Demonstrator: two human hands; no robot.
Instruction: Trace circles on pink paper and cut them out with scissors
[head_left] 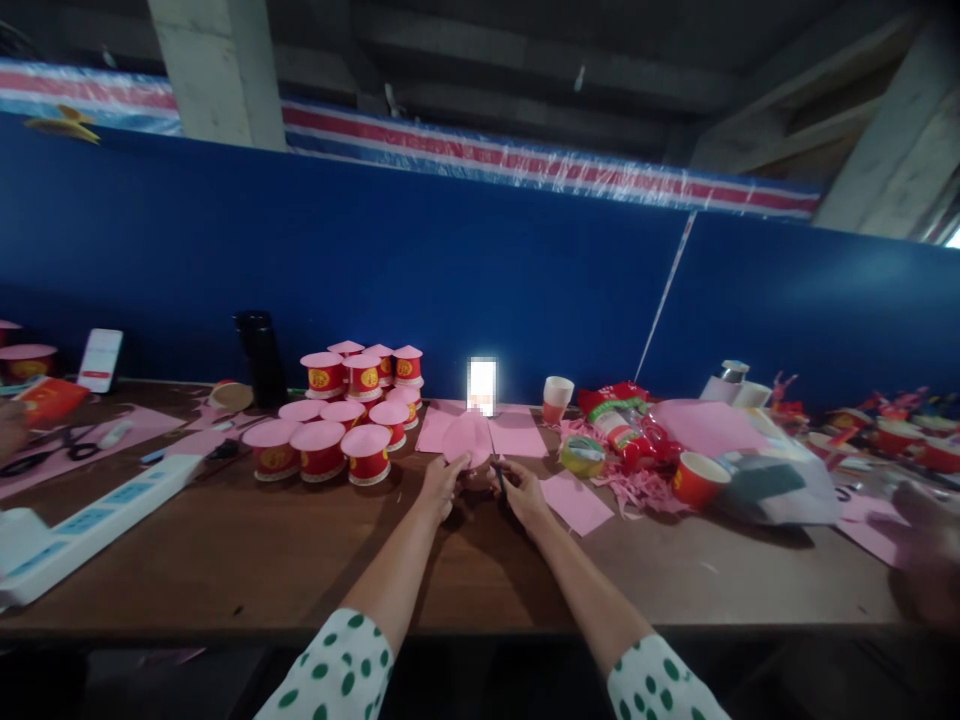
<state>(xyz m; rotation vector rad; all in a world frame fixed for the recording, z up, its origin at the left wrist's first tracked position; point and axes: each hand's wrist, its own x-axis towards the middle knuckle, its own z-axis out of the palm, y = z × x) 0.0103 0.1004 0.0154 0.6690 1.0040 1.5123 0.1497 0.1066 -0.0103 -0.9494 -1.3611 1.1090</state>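
Between my hands a rounded piece of pink paper (466,436) is held up over the brown table (480,590). My left hand (444,485) pinches its lower left edge. My right hand (520,492) is closed around dark-handled scissors (496,468), with the blades pointing up along the right side of the paper. Behind the paper, flat pink sheets (521,432) lie on the table. A loose pink piece (576,503) rests to the right of my right hand. Several red paper cups with pink paper tops (366,455) stand to the left of my left hand.
A lit phone (481,385) leans at the back. At left are a white power strip (112,510), a black bottle (261,358) and other scissors (75,445). Tape (582,456), a red cup (700,480) and pink scraps lie right. Other people's blurred hands show at both edges.
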